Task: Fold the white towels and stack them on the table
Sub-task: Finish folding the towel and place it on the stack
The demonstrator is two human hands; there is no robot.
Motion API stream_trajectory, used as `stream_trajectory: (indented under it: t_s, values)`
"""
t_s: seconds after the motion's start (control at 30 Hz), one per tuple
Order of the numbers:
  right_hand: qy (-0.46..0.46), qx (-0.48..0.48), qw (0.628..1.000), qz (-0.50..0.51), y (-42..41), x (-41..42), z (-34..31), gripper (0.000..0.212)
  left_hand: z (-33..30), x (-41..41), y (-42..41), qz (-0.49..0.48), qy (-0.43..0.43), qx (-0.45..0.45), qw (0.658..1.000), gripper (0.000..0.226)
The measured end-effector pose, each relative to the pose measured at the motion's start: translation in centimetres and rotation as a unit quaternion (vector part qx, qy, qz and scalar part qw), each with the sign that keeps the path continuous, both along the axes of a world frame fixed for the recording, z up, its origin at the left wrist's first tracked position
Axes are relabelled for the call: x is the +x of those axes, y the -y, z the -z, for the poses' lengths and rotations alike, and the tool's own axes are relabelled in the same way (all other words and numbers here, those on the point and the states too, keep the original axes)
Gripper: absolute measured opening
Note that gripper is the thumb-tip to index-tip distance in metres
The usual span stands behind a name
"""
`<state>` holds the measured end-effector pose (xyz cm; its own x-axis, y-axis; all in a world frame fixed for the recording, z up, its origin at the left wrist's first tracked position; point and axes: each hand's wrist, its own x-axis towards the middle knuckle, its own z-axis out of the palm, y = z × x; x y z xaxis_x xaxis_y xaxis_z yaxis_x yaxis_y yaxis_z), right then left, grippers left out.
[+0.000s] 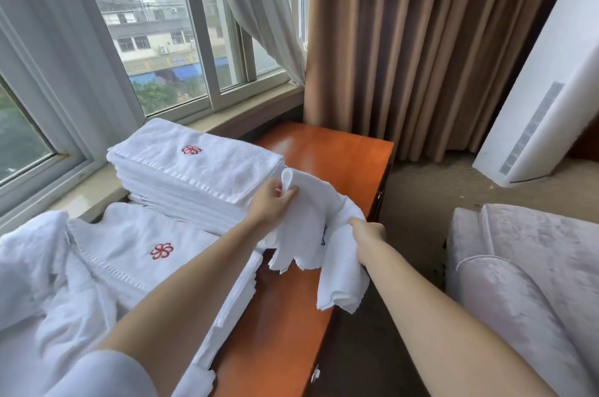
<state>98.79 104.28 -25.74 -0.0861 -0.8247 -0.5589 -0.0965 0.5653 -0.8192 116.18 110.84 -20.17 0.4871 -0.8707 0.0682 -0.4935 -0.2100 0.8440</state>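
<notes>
While I hold a loose white towel (316, 228) above the orange table (327, 150), left hand (272, 205) pinching its far corner, right hand (368, 236) curled round a bunched edge, folded stack (194, 169) far left, second stack (142, 254) nearer, grey armchair (525, 270) right.

I can read no words; a red flower emblem marks my far towel stack (191, 150) and my near towel (161, 250).
</notes>
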Motion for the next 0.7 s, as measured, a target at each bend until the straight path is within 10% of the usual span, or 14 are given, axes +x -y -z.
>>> stream_trajectory:
  t_s: [0.7]
  values:
    - [0.078, 0.035, 0.99, -0.116, 32.5, 2.0, -2.4, 0.04, 0.0, -0.5, 30.0, -0.172, -0.01, 0.012, 0.985, 0.025]
